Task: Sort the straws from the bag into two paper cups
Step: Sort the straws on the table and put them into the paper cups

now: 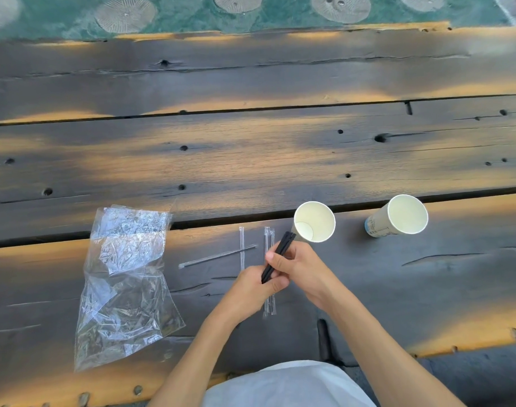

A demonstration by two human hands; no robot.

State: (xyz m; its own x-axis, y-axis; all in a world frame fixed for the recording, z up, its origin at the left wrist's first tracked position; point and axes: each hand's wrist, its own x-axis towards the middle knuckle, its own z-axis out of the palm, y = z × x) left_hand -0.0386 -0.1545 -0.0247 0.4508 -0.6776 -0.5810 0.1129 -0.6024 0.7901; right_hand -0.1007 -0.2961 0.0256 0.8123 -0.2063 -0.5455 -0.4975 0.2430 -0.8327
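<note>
Near edge: both hands meet over the surface point(427, 283). Left hand point(252, 284) & right hand point(297, 267) both grip a bundle of black straws point(277, 257), tips aimed at the near cup point(315, 221). Clear-wrapped straws point(269, 277) lie beside, 2 more crossed point(241, 254) w/ bag point(124, 283) flat, looks emptied. Far cup point(403, 214) & near cup look empty, so sorting is barely begun.

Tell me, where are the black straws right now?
In the head view, the black straws are low in the middle, held by both hands, the left hand and the right hand, just below the nearer paper cup.
</note>
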